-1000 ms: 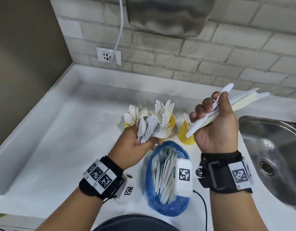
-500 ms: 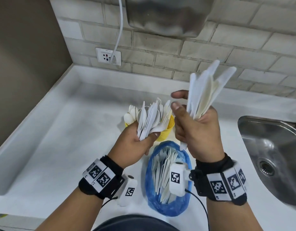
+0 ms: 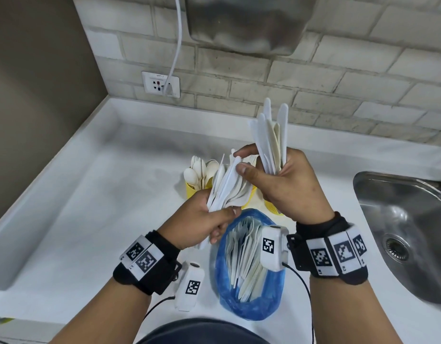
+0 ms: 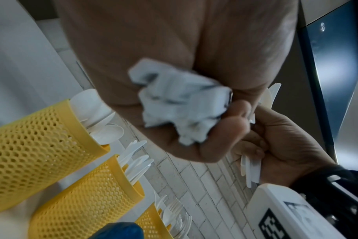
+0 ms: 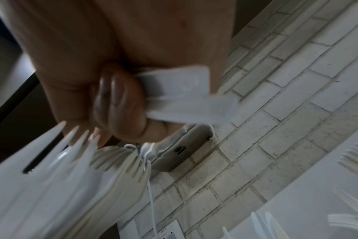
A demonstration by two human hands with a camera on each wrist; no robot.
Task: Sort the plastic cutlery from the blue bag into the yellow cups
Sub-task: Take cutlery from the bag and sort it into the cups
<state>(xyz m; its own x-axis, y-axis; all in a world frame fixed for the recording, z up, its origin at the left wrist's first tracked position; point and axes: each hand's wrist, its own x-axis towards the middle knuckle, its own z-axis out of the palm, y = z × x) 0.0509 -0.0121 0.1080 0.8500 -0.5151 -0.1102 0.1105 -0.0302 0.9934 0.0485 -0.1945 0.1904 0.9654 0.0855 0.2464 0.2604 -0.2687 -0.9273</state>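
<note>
Centre frame: left hand [image 3: 202, 219] gripping mixed cutlery bundle [image 3: 229, 184], long axes slanting up-right. Right hand [image 3: 286, 184] clutching upright knives [image 3: 271, 140], thumb and forefinger closing on bundle tip, probably a knife. Yellow cups [image 3: 193, 191] just behind; blue bag [image 3: 249, 301] below.

Close to the lens, the right hand [image 5: 104, 67] fills the upper left, its fingers [image 5: 121, 103] curled round flat white handles [image 5: 186, 95] that jut toward the right. Below, at lower left, a blurred fan of white forks [image 5: 76, 169] spreads with tines pointing up toward the hand. Behind stands a pale brick wall [image 5: 286, 129] bearing a grey box [image 5: 182, 153], a white cable [image 5: 151, 202] running down from it. More fork tines [image 5: 351, 160] show at the right edge
</note>
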